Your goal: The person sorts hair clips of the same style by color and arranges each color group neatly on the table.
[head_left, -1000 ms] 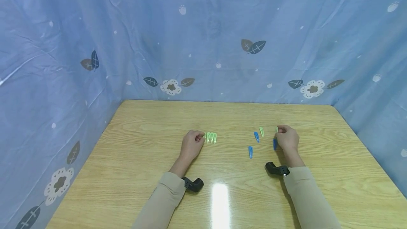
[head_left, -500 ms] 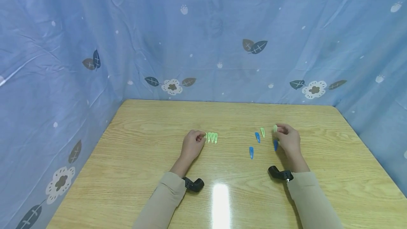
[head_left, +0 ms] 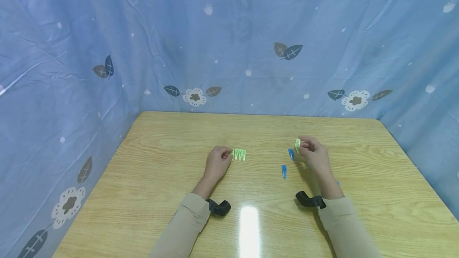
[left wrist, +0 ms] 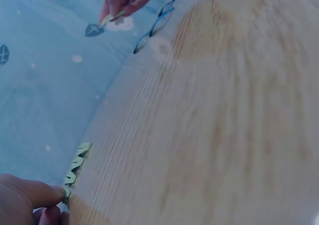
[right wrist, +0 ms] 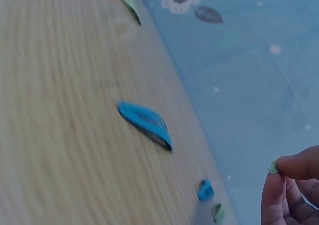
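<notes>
Several light green snap hair clips (head_left: pixel 240 154) lie side by side in a row left of the table's middle. My left hand (head_left: pixel 218 161) pinches the row's leftmost green hair clip (left wrist: pixel 66 195) between thumb and finger. Over the right part of the table, my right hand (head_left: pixel 316 157) holds another green hair clip (right wrist: pixel 273 166) by thumb and fingertip, raised off the wood. Just behind that clip in the head view, a loose green clip (right wrist: pixel 218 212) lies on the table. Two blue hair clips lie left of the right hand, one farther back (head_left: pixel 291 154) and one nearer (head_left: pixel 284 171).
The wooden table (head_left: pixel 172 142) ends at a blue patterned curtain (head_left: pixel 229 51) at the back and sides. Small blue bits show beside the right hand and wrist, mostly covered. A bright light reflection (head_left: pixel 249 230) falls on the near middle.
The right hand has lifted the green hair clip off the table and moved left with it, towards the loose green clip. The left hand stays at the row.
</notes>
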### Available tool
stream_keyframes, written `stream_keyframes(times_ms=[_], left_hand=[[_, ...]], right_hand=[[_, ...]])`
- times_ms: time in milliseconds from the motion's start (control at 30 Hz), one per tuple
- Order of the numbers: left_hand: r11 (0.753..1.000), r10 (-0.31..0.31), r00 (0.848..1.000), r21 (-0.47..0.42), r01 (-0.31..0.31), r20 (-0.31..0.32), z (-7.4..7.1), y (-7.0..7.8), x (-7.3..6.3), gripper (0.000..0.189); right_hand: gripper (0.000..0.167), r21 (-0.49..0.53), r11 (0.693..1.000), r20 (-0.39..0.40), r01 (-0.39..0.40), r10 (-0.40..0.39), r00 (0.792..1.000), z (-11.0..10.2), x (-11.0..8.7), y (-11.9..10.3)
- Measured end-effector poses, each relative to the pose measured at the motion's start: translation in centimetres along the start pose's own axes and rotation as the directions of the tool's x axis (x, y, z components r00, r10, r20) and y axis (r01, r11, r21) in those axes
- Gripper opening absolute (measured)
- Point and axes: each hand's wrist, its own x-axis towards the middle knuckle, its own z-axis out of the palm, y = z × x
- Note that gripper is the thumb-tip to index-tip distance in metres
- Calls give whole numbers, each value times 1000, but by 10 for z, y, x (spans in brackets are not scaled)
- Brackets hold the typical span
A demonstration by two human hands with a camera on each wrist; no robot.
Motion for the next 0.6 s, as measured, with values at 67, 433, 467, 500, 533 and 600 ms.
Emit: stream_keyframes(times_ms=[67,433,467,500,533,600], left_hand=[[1000,1,1000,0,-1,0,0,0,0,16],[1000,-1,1000,-6,1,0,-3,4,0,15],[1000,-1,1000,-7,1,1,-3,4,0,15],[1000,-2,1000,-8,2,2,-3,4,-1,15],[1000,-3,1000,-9,3,4,-3,4,-1,15],[1000,-5,1000,-9,5,7,-2,4,0,15]], right_hand=[[43,5,1000,26,10,-10,1000,5,-2,-2],[42,81,996,99,21,-29,995,32,-9,-14],[41,89,996,104,22,-31,994,35,-10,-15],[41,93,995,112,24,-35,993,37,-11,-16],[41,95,995,116,27,-38,993,39,-11,-17],[41,102,994,128,25,-38,991,44,-12,-18]])
